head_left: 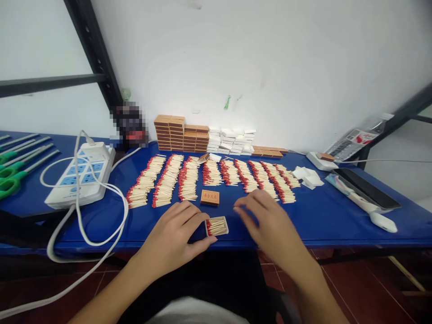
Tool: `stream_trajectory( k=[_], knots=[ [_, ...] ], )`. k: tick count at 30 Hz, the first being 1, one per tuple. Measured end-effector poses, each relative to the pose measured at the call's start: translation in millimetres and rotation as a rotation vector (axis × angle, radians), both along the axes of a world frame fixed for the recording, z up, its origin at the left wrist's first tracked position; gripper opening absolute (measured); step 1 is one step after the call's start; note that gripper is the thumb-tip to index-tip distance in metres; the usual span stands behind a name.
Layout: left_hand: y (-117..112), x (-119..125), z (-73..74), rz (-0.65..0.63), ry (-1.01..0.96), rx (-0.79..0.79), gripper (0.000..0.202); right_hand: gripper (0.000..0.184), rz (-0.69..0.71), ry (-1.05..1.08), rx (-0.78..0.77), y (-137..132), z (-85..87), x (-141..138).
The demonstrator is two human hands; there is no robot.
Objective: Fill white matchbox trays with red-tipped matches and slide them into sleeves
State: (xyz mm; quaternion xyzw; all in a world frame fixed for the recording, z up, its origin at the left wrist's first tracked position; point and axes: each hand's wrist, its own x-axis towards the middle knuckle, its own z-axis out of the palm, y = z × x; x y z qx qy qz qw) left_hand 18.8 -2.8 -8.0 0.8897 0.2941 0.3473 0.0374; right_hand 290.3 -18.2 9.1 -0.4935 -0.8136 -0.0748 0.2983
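My left hand [182,234] grips a small white matchbox tray [227,225] by its left end, thumb below and fingers above. Red-headed matches [217,226] lie in the tray, heads to the left. Just beyond it a brown matchbox sleeve [209,198] with red characters lies flat on the blue table [236,240]. My right hand [265,216] hovers to the right of the tray, fingers loosely bent and apart, with nothing visible in them. Several slanting rows of loose matches [165,182] spread across the table beyond both hands.
Stacked brown matchboxes [180,135] and white trays [231,140] stand against the wall. At left are a white power strip [83,175], looping cables and green-handled scissors [11,177]. A plastic bottle [359,137], dark phone [366,186] and crumpled white paper [308,177] lie right.
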Motion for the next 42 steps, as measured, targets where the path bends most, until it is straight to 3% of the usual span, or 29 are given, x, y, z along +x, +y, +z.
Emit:
stream_trajectory(
  k=[4,8,34,42],
  knots=[
    [0.3,-0.3,-1.8,-0.001,-0.004,-0.001,0.025,0.014,-0.187,-0.019,0.041,26.0,-12.3,52.9],
    [1.1,0.0,-1.7,-0.001,0.0,-0.007,0.023,0.016,-0.167,-0.022,-0.03,37.5,-25.0,78.2],
    [1.5,0.2,1.3,0.001,0.005,-0.003,0.021,0.021,-0.121,0.0,-0.086,33.1,-21.5,79.2],
    [0.1,-0.5,1.1,0.003,0.007,-0.008,0.021,0.022,-0.107,-0.001,-0.059,32.3,-21.6,68.1]
  ],
)
